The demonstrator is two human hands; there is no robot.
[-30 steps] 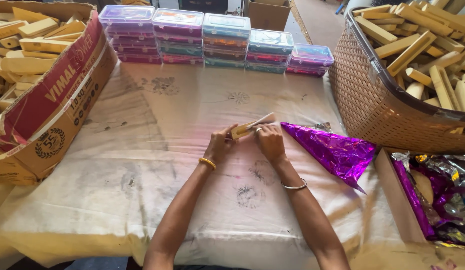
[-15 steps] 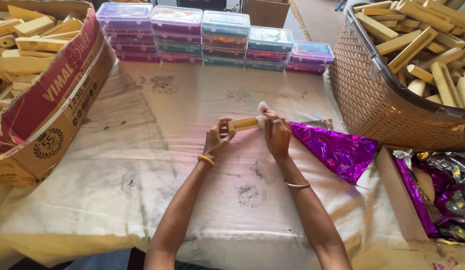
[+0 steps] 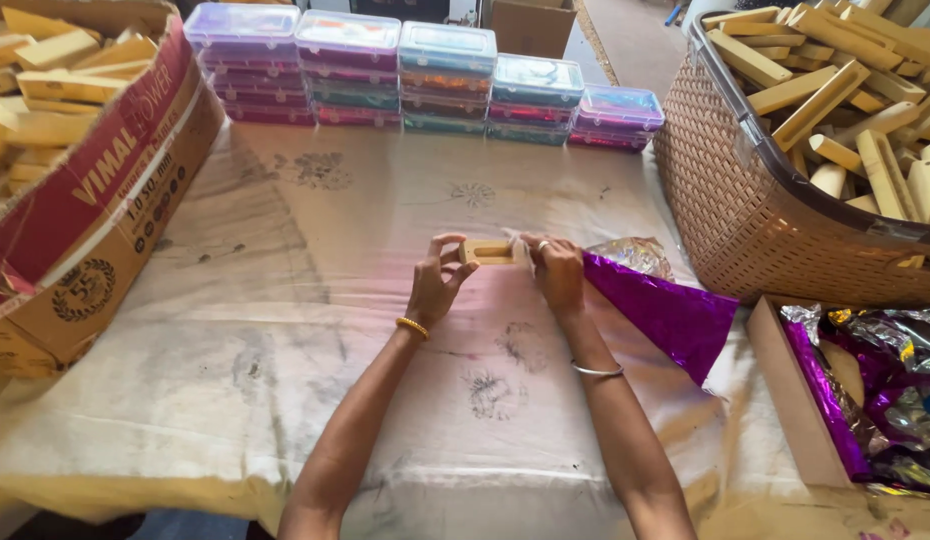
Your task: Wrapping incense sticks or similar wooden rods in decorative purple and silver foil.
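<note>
Together, both hands pinch one small pale wooden block (image 3: 488, 252) above the cloth-covered worktop (image 3: 315, 330).
Left hand (image 3: 435, 280) grips its left end, right hand (image 3: 557, 272) its right, steadying it beside the shiny purple foil sheet (image 3: 665, 310).

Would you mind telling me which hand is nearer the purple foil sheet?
Right. The right hand touches the purple foil sheet; the left hand lies farther left.

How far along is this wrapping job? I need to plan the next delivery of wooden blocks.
Done, seemingly: plastic boxes stand stacked at the table's far edge, showing colourful contents. In hand: the left hand and right hand hold one wooden block next to a purple foil sheet. Left: the woven basket and the cardboard box remain heaped with bare blocks, so probably most remains.
</note>
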